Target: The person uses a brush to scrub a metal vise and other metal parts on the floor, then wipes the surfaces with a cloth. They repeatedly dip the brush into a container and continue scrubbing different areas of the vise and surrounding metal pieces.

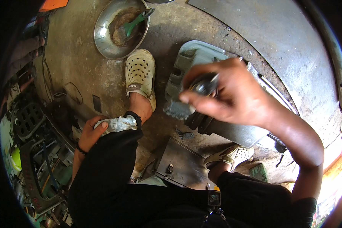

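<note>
Grey casing (197,51) partly hidden; right hand (235,91) grips blurred dark tool (203,87); left hand (90,135) clasps whitish bundle (119,124).

A head-worn fisheye looks down at the floor (74,62), its rim hard to read.

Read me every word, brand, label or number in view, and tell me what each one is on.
I won't copy wording out, but here's where it stands:
Left clog: short line of pale capitals on its brown strap.
Dark frame, lower left: reddish marks, too small and blurred to read.
Dark tool in the right hand: blurred, nothing readable.
Grey metal casing: no lettering I can make out.
</note>
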Tool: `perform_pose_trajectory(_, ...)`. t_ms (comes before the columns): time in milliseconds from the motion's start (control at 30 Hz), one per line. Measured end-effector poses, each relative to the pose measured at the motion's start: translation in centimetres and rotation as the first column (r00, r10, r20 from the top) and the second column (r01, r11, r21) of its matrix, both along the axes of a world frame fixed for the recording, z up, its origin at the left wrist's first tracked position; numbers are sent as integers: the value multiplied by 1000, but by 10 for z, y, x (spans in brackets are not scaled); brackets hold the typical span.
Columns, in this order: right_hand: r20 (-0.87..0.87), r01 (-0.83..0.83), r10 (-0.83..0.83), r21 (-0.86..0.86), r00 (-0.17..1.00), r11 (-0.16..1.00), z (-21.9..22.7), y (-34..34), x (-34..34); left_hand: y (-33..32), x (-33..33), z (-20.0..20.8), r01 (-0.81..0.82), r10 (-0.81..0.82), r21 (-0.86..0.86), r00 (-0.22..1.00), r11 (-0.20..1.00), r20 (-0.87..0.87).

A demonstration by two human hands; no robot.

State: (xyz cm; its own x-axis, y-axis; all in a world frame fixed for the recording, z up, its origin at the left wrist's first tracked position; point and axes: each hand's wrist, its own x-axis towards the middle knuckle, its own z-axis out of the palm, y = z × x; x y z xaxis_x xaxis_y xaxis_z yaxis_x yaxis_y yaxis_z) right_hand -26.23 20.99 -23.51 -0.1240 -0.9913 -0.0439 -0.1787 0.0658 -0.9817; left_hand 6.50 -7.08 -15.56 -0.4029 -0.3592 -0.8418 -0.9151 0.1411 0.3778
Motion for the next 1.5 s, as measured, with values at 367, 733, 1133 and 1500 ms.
perform_pose_trajectory(367,-298,494,-487,-57,821,868,12,11,-79,2,0,1,-8,8,-26,1000,1000,-4)
perform_pose_trajectory(733,27,71,-69,-66,997,995,-5,1,-4,11,-9,5,-34,35,-66,999,997,21)
perform_pose_trajectory(1133,-142,212,-220,-69,965,975,-26,20,-36,6,-4,2,2,-2,-70,1000,998,1)
perform_pose_trajectory(1500,-219,588,-606,-148,764,795,-41,65,-154,-2,9,6,42,-37,-111,998,993,52)
